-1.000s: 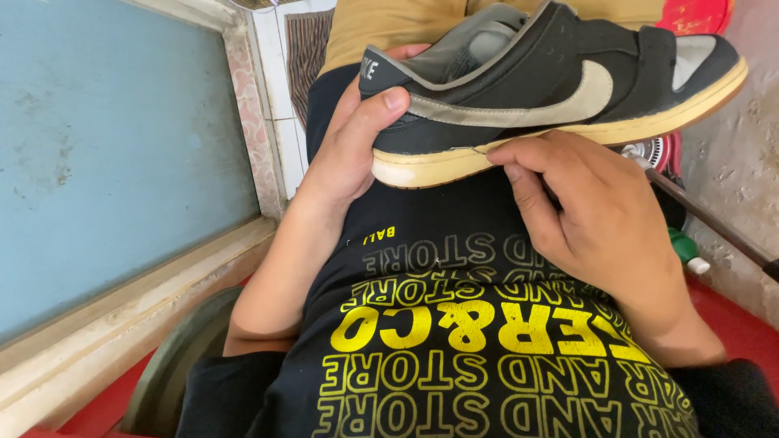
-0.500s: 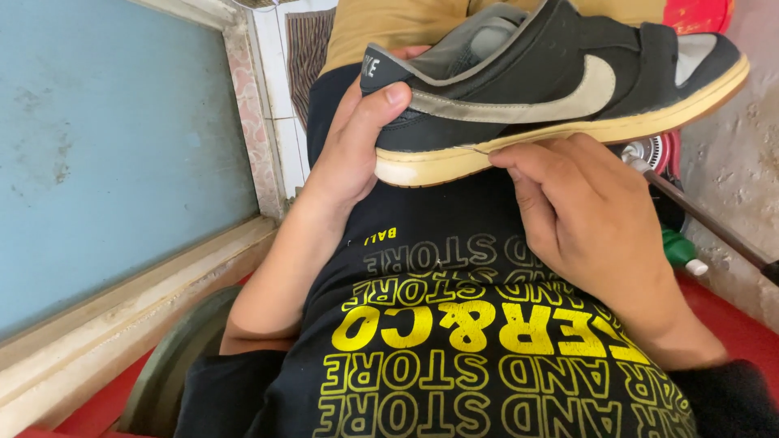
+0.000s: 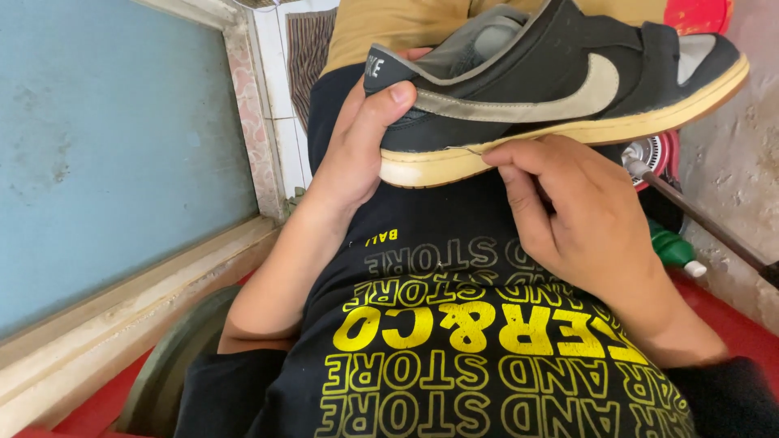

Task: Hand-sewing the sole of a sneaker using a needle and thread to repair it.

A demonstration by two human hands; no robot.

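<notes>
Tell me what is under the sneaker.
Under the sneaker lie the black shirt with yellow print and tan trousers. The left hand cups its heel; the right hand pinches the sole edge. The outsole's underside is hidden.

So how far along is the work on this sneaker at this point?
Done: nothing can be confirmed; the seam between the black upper and yellowed sole shows no finished repair. In hand: the left hand grips the heel of the sneaker, while the right hand pinches at the sole edge, where a thin thread-like strand shows. Left: the rest of the sole edge looks untouched.
</notes>
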